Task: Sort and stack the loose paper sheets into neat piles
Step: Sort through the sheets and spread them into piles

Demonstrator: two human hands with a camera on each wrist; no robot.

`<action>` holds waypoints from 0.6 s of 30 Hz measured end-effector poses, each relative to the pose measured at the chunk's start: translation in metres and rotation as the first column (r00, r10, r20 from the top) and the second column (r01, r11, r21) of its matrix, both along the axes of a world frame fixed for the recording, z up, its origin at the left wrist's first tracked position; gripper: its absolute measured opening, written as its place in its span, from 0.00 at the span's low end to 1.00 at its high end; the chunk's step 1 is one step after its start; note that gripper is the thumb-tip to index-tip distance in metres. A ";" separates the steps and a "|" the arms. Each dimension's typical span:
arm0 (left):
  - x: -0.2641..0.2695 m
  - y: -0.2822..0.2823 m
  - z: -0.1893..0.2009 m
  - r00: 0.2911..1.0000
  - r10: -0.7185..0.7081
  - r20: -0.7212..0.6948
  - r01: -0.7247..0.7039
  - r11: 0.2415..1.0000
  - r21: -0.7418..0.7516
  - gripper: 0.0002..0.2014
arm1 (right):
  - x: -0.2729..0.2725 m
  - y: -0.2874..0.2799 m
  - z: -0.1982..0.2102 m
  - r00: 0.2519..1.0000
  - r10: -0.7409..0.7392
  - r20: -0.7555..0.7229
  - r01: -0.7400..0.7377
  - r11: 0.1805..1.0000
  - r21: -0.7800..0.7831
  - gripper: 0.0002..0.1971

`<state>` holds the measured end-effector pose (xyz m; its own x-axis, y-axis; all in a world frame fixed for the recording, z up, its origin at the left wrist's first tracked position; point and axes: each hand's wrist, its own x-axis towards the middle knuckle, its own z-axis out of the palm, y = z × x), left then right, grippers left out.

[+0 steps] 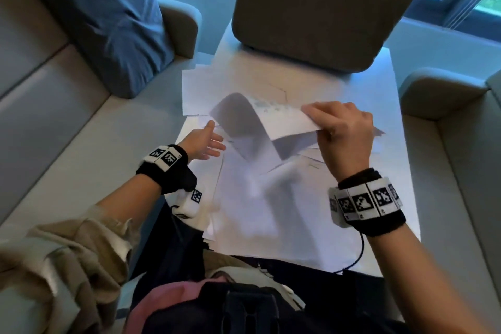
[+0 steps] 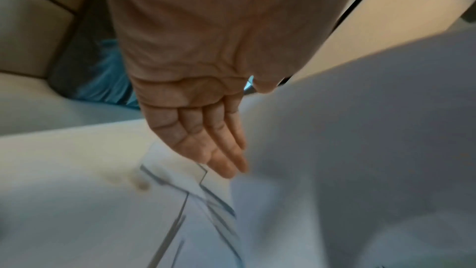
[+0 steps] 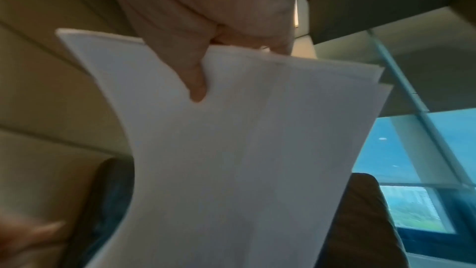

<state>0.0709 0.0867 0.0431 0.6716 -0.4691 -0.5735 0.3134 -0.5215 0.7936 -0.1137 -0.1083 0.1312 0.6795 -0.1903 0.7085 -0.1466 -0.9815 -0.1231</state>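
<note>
Loose white paper sheets [image 1: 271, 198] lie spread and overlapping across a small white table [image 1: 398, 160]. My right hand [image 1: 344, 133] pinches a few white sheets [image 1: 282, 122] by one edge and holds them raised above the table, where they curl downward to the left. In the right wrist view the thumb presses on these held sheets [image 3: 244, 150]. My left hand [image 1: 203, 141] hovers at the table's left side, palm up and fingers straight, holding nothing. Its fingertips [image 2: 229, 166] are close to the hanging sheets [image 2: 360, 129], above flat sheets [image 2: 180, 221].
A brown cushioned chair back [image 1: 320, 11] stands at the table's far end. Beige sofa seats flank the table, with a blue cloth [image 1: 113, 22] on the left one. More sheets [image 1: 206, 89] lie at the far left. A black cable [image 1: 357, 255] hangs off the near edge.
</note>
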 end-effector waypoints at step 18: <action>-0.009 -0.020 -0.041 0.998 -0.042 0.057 0.044 0.999 -0.025 0.22 | -0.057 -0.002 -0.029 0.947 -0.268 0.176 -0.047 0.426 0.904 0.15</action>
